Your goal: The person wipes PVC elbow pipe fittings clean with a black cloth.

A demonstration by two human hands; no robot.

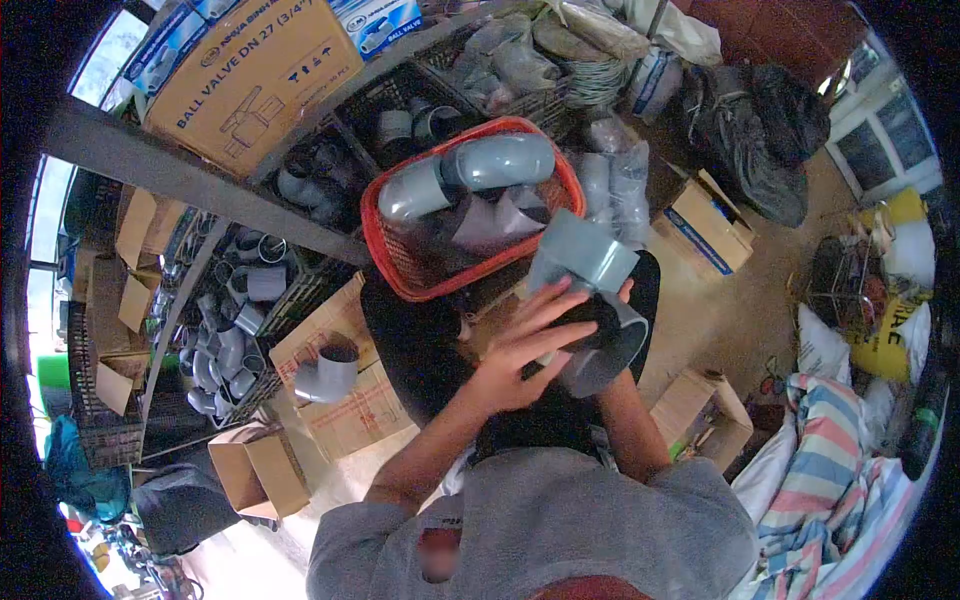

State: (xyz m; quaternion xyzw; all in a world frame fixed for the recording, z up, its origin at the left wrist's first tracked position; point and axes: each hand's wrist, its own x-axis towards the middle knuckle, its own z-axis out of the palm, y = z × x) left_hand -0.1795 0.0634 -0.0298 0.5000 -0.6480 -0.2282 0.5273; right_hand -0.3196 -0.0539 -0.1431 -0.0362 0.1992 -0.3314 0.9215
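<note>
A large grey pipe fitting (590, 253) is held up in front of my body, just past the near right edge of the red basket. My left hand (535, 345) lies on its near left side, with fingers stretched across the fitting. Behind its right side, my right hand (625, 292) grips it, mostly hidden, with only fingertips showing. The red plastic basket (440, 290) stands beyond my hands and holds large grey elbow fittings (505, 160) and darker grey pieces.
One grey elbow (328, 374) rests on flattened cardboard (375, 415) at the left. Crates of small grey fittings (230, 345) stand farther left. An open carton (708, 225) is at the right, another (258, 470) at the lower left. A striped cloth (825, 450) lies lower right.
</note>
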